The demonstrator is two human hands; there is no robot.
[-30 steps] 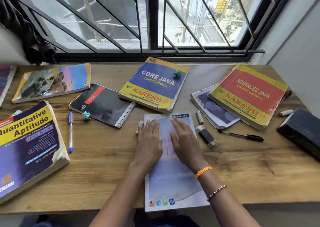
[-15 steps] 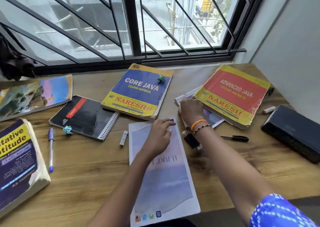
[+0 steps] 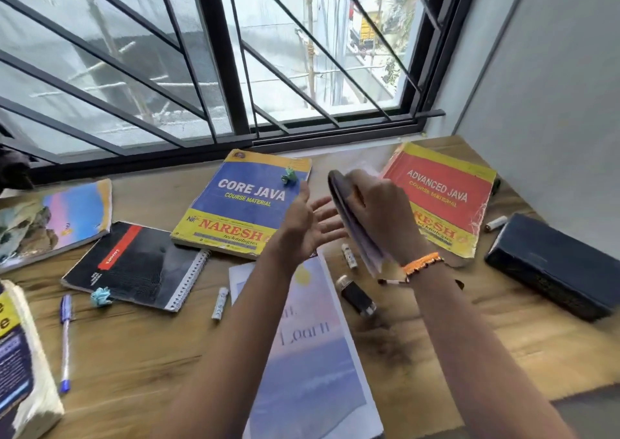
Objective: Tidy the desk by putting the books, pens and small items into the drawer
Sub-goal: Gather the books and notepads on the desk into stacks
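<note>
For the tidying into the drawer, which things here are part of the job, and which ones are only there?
Part of the job:
- thin notebook, gripped by the right hand; left hand open beside it
- Core Java book
- Advanced Java book
- spiral notebook
- blue pen
- USB stick

Only there:
- window grille
- grey wall

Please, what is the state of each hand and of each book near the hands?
right hand: grips thin notebook, lifted
thin notebook: off the desk, on edge
left hand: open, empty
Core Java book: closed, flat
Advanced Java book: closed, flat
pale notebook: closed, flat
</note>
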